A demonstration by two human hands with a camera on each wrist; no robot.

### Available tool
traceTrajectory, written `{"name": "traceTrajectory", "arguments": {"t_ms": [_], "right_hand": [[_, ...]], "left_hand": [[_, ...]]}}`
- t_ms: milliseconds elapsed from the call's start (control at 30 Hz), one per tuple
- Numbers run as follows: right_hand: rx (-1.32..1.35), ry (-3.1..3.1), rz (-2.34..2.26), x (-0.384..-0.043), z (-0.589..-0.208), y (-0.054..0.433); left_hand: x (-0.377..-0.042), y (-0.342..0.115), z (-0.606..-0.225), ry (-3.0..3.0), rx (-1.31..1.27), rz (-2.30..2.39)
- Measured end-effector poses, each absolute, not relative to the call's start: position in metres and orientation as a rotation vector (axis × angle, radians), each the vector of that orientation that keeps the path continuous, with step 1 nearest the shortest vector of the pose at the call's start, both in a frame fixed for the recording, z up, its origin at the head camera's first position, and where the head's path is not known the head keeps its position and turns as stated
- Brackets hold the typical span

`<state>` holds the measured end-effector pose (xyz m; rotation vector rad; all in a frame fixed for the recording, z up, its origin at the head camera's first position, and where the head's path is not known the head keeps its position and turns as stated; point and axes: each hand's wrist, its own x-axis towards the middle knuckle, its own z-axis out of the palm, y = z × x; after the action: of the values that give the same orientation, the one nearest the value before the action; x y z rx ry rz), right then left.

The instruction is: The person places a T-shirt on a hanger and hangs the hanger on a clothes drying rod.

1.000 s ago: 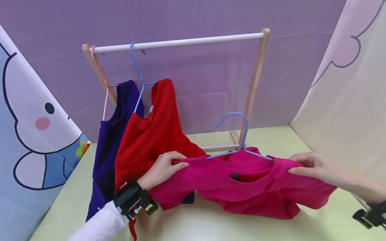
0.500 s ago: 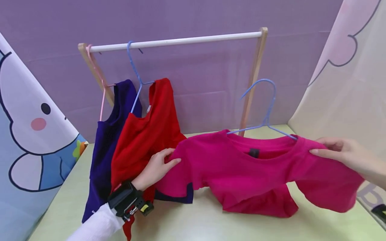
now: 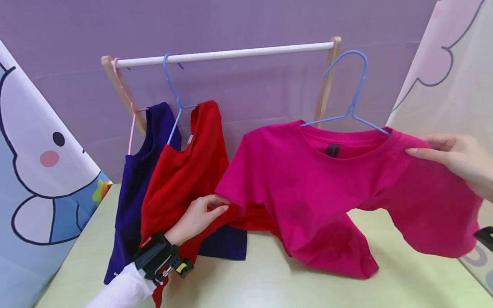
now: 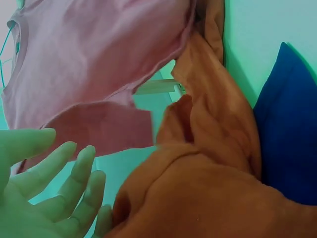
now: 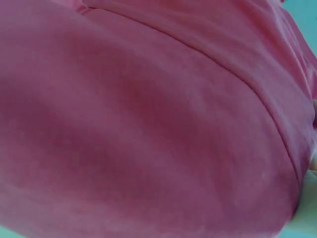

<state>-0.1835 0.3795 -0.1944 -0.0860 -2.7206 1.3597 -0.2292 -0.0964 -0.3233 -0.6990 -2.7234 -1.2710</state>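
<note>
A magenta T-shirt (image 3: pixel 308 184) is on a blue hanger (image 3: pixel 353 107), its lower end resting on the table. My right hand (image 3: pixel 460 160) pinches the shirt's shoulder at the right; the hanger's hook is close to the rack's right post, and I cannot tell whether they touch. In the right wrist view the T-shirt sleeve (image 5: pixel 148 129) covers nearly everything. My left hand (image 3: pixel 198 218) is by the other sleeve's hem, before a red garment (image 3: pixel 185 179). The left wrist view shows the left hand's fingers (image 4: pixel 84 163) loosely bent, holding nothing.
A rack with a white rail (image 3: pixel 231 54) stands at the back. On its left end hang the red garment on a blue hanger (image 3: pixel 173 94) and a dark blue sleeveless top (image 3: pixel 132 192) on a pink hanger (image 3: pixel 131 111). A pale table (image 3: pixel 262 282) lies below.
My right hand has raised the magenta T-shirt and its hanger up and to the right. The left hand has let go of the shirt's other side and stays low near the red garment.
</note>
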Motion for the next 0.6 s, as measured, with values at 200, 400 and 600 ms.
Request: {"name": "traceTrajectory", "arguments": {"t_ms": [200, 400, 600], "right_hand": [[-0.115, -2.599, 1.461, -0.192, -0.171, 0.378], [-0.161, -2.572, 1.362, -0.204, -0.152, 0.36], [-0.085, -2.536, 1.376, -0.223, -0.15, 0.337]], "left_hand": [[-0.228, -0.098, -0.323, -2.748, -0.687, -1.23], [-0.227, -0.101, -0.324, -2.801, -0.676, -1.178], [-0.225, -0.103, -0.326, -2.828, -0.679, -1.17]]}}
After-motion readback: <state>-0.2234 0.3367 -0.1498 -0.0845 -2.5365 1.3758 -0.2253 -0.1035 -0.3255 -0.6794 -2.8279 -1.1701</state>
